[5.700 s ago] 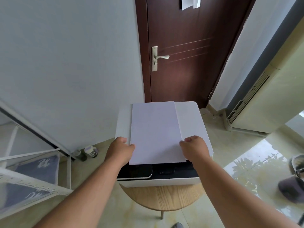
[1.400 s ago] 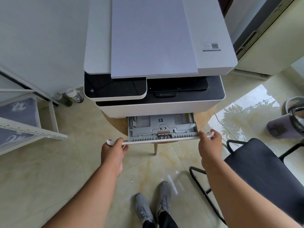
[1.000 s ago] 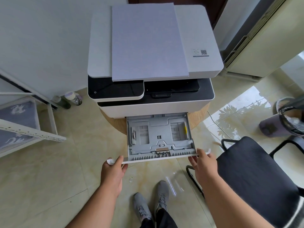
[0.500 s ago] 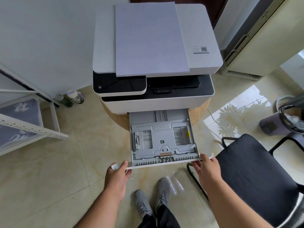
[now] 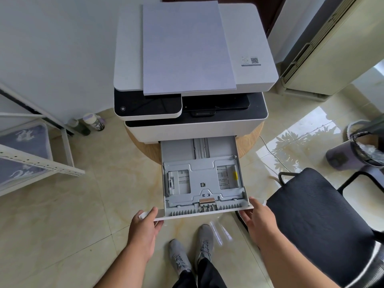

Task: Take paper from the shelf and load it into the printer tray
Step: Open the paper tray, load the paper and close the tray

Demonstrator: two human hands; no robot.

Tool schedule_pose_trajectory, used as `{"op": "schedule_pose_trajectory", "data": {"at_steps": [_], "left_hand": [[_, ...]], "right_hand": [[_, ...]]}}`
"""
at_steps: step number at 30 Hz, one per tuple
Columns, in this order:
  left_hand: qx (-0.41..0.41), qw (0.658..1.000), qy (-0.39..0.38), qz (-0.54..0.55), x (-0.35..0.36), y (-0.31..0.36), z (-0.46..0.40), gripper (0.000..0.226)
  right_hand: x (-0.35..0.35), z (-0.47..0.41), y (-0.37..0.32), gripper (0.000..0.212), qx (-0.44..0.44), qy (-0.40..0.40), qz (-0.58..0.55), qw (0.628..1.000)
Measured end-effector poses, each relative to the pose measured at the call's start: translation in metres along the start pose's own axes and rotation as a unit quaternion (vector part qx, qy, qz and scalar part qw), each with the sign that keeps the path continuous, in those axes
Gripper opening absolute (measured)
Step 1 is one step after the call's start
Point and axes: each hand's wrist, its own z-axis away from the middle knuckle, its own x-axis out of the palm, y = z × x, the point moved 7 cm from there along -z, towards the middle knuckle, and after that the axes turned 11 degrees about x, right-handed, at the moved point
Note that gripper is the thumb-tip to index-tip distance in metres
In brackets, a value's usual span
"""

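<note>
A white printer stands on a round wooden stool. A stack of white paper lies flat on the printer's lid. The grey paper tray is pulled far out of the printer's front and holds no paper. My left hand grips the left end of the tray's white front panel. My right hand grips the panel's right end.
A white metal shelf with grey cushions stands at the left. A black mesh chair sits close at the right, a lined bin behind it. Two bottles stand by the wall. My shoes are below the tray.
Both hands have drawn the tray further out of the printer toward me. Earlier the hands laid the paper stack on the lid, then moved down to the tray's front.
</note>
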Motion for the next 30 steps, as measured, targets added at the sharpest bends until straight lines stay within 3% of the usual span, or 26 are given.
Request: {"op": "schedule_pose_trajectory", "data": {"at_steps": [5, 10, 12, 16, 19, 22, 27, 30], "left_hand": [[0.007, 0.999, -0.025, -0.024, -0.002, 0.012, -0.005, 0.073], [-0.003, 0.988, -0.068, -0.141, -0.017, 0.014, 0.01, 0.048], [0.005, 0.982, -0.067, -0.178, -0.025, 0.019, 0.021, 0.057], [0.102, 0.93, -0.03, -0.352, -0.027, 0.061, 0.042, 0.068], [0.191, 0.923, 0.001, -0.334, -0.012, 0.117, 0.063, 0.066], [0.265, 0.921, -0.018, -0.284, 0.017, 0.166, 0.081, 0.056], [0.32, 0.915, -0.111, -0.221, 0.083, 0.236, 0.111, 0.036], [0.358, 0.897, -0.134, -0.224, 0.119, 0.274, 0.121, 0.038]], "right_hand": [[0.0, -0.005, 0.0, 0.047, 0.026, -0.017, 0.015, 0.999], [-0.007, 0.009, -0.008, 0.037, 0.024, -0.002, 0.002, 1.0], [-0.017, 0.017, -0.011, 0.041, 0.01, 0.021, 0.029, 0.999], [-0.034, 0.036, -0.026, 0.036, -0.053, 0.098, 0.172, 0.979], [-0.031, 0.049, -0.047, 0.039, -0.116, 0.086, 0.207, 0.968], [0.01, 0.125, -0.083, 0.058, -0.187, 0.039, 0.184, 0.964], [0.085, 0.196, -0.145, 0.047, -0.258, -0.067, 0.146, 0.953], [0.128, 0.218, -0.178, 0.041, -0.287, -0.101, 0.162, 0.939]]}}
